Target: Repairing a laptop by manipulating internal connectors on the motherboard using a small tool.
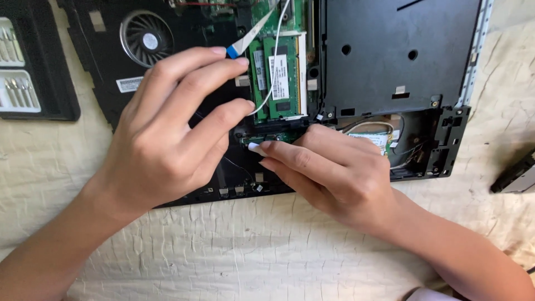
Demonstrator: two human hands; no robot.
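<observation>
Black laptop base (390, 61) lies opened on a cracked pale cloth (267, 251). Left hand (161, 139) hovers over the base, fingers loosely curled and spread, gripping nothing visible; fingertips lie just beside the green memory stick (281, 75) and a flat ribbon cable (245, 42). Right hand (334, 173) pinches a small white piece (256, 148) below the memory stick, fingers closed. Fan (147, 39) sits left of the stick. Bit case (28, 67) rests left of the base.
</observation>
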